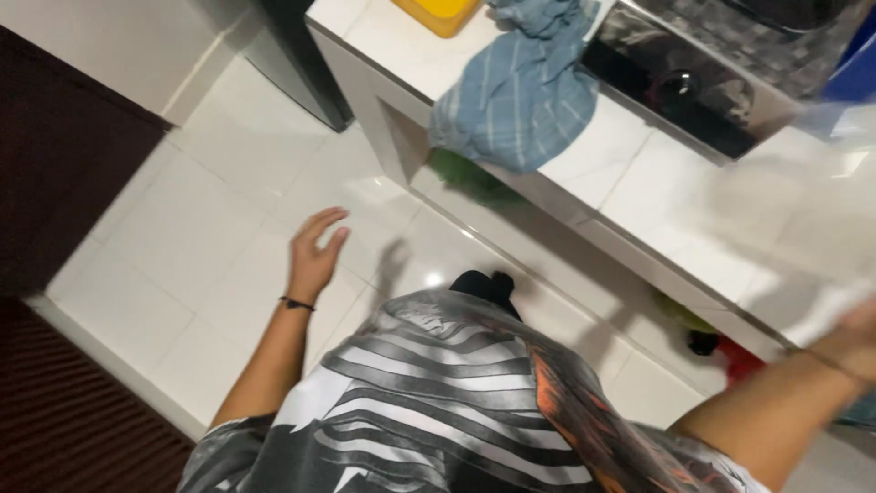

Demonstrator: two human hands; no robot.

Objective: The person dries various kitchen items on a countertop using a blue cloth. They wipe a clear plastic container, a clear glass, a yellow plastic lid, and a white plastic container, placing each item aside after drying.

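No package, label or sign can be made out here; the nearest to one is a yellow container (438, 13), squarish, cut off by the top edge, standing on the white worktop (639, 173) well beyond the left hand (315, 256). Just to the right of it a blue striped cloth (525, 91) lies crumpled on the worktop, its lower edge hanging over the front rim. Further right sits a dark, shiny stove (693, 87) with a round knob, up above the right hand (858, 338).

The left hand is spread open, fingers apart and slightly curled, holding nothing; it hangs in the air over the white tiled floor (210, 228), a thin dark band (297, 303) on its wrist. The cloth is up and to the right of this hand, well apart from it. The right hand is at the right edge of the view, badly blurred (only the wrist and part of the back show), so I cannot tell whether it is open or closed. It lies over the worktop's front edge, with the cloth far off to its upper left.

Under the worktop, between the two hands, a blurred green shape (470, 178) shows in the shadow, and nearer the right hand a red thing (741, 361).
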